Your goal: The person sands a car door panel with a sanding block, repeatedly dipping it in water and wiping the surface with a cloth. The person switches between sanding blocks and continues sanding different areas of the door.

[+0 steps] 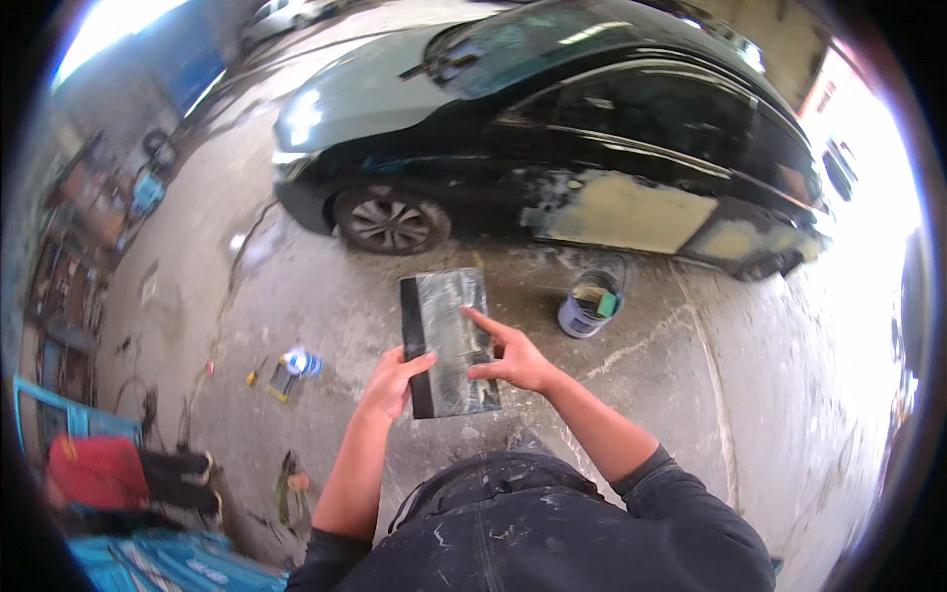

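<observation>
A flat rectangular pack (452, 345) is held up in front of my body, upright and a little tilted. Its face is silvery grey and shiny like plastic film, with a black strip down the left side. My left hand (393, 380) grips the left edge, thumb on the face and the other fingers behind. At the right edge is my right hand (518, 357), its index finger and thumb resting on the face; the remaining fingers are partly hidden at the edge. Beyond the pack stands a dark car (493, 178) with pale filler patches (631, 212) on its side doors.
A bucket (589, 308) with a green block (607, 304) in it stands right of the pack, near the car. On the floor at left are a blue-and-white can (304, 363) and a small yellow-handled tool (280, 385). A red-and-black garment (99, 472) hangs over blue furniture at lower left.
</observation>
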The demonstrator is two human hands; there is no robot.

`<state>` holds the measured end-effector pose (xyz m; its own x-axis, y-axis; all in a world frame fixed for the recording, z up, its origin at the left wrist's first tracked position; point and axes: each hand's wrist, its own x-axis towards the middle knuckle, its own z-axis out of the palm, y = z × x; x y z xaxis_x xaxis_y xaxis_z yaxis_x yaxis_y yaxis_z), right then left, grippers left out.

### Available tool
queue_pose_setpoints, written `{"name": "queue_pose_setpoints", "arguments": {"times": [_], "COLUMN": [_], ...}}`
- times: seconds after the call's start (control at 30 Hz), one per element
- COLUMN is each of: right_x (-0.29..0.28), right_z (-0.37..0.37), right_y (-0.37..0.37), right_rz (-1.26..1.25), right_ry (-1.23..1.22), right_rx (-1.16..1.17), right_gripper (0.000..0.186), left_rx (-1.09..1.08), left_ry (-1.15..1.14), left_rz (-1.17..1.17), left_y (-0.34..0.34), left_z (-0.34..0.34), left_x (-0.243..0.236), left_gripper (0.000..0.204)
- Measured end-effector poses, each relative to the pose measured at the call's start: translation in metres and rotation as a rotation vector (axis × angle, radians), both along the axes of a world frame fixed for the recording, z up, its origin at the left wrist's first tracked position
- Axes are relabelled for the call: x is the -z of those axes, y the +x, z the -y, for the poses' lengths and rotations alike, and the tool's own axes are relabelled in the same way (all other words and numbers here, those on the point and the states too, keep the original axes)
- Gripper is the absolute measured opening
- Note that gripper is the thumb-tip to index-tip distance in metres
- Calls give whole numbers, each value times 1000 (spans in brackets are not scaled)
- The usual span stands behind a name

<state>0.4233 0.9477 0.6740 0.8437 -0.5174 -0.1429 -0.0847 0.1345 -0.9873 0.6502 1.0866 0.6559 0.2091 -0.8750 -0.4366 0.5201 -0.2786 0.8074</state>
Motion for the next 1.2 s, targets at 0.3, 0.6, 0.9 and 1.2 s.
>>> {"name": "queue_pose_setpoints", "arguments": {"times": [0.3,0.6,0.9,1.2], "right_x": [10,27,49,30], "right_z": [-29,-35,3,12], "right_y": [6,13,13,24], "right_rz": [45,-313,-220,-49], "right_ry": [122,-372,198,745], "right_rx": [173,338,517,320], "right_gripper": [104,71,34,47], "left_rx": [139,267,36,-23], "left_ry": [-39,-26,-55,-140], "left_rz": [-68,319,579,129], "left_y": [19,23,22,5], "left_z": [7,17,33,55], "left_x": [1,-14,-12,-7], "left_gripper": [24,26,80,91]}}
